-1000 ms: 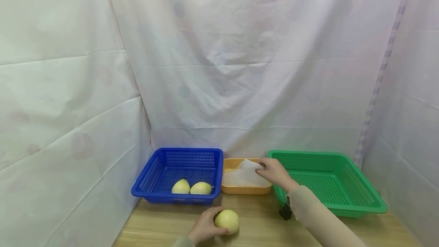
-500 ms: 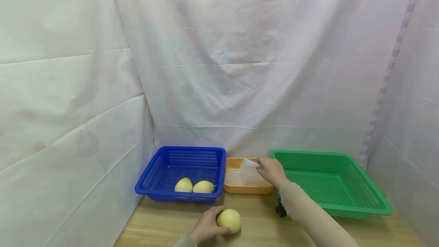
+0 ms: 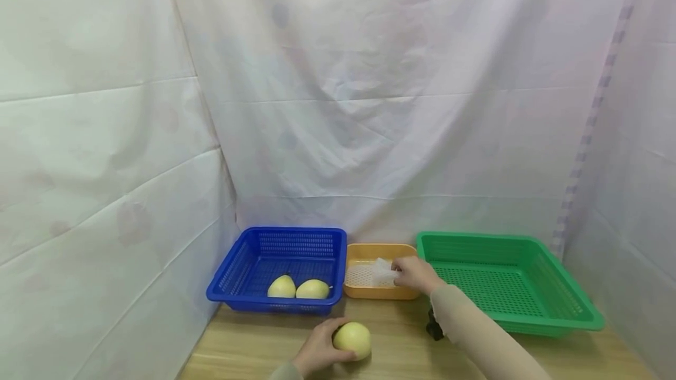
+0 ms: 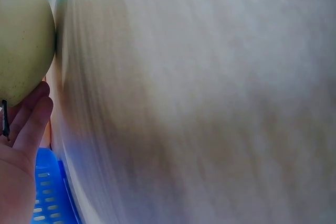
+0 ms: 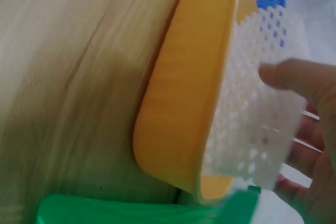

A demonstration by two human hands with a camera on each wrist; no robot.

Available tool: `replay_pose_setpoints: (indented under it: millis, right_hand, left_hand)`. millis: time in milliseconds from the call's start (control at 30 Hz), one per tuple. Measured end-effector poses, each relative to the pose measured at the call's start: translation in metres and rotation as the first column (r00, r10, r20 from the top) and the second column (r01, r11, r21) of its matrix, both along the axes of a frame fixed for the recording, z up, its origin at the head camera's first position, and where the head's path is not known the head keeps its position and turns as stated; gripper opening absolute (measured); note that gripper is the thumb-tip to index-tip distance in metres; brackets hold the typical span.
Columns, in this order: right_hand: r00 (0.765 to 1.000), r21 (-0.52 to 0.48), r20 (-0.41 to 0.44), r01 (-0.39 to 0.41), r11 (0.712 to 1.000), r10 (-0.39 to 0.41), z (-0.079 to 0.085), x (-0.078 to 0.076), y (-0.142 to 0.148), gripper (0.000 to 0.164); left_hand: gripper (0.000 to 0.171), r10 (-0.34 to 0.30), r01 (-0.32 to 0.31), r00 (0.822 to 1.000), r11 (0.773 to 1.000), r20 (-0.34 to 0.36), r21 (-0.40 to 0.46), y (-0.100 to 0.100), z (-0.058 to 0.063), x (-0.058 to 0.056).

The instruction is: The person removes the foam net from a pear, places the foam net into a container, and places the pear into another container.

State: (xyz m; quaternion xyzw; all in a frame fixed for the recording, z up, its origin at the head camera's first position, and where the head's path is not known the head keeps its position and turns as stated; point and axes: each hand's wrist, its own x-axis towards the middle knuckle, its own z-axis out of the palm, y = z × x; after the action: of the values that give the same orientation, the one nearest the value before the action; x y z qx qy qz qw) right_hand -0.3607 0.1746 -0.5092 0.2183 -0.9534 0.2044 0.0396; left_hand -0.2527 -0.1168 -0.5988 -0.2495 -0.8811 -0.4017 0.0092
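Observation:
On the wooden table, my left hand (image 3: 320, 347) grips a pale yellow pear (image 3: 352, 341) from its left side. The pear's dark stem shows in the left wrist view, beside the fingers (image 4: 32, 124). Over the small orange basket (image 3: 379, 292), my right hand (image 3: 417, 274) pinches a white foam fruit net (image 5: 257, 98), thumb in front and fingers behind it. The net lies partly inside the basket's rim, and more white netting (image 3: 360, 275) covers the basket's floor. Part of the held net is hidden by the right hand in the head view.
A blue basket (image 3: 222, 292) at the left holds two yellow pears (image 3: 313, 289). The green basket (image 3: 573, 325) stands at the right, partly behind the right forearm. White cloth (image 3: 338, 104) hangs behind and on both sides.
My right hand has lowered slightly over the orange basket, and the net it pinches sits lower and shows less. The left hand and its pear have stayed in place.

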Motion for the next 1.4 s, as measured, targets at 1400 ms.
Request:
replay_pose_setpoints:
  millis: [1400]
  right_hand:
    - [0.994,0.093,0.037,0.096,0.991,-0.099,-0.018,0.001,-0.027,0.05]
  left_hand:
    - [0.074,0.016,-0.017,1.0,0.999,-0.016,-0.032,0.0,-0.005,0.001]
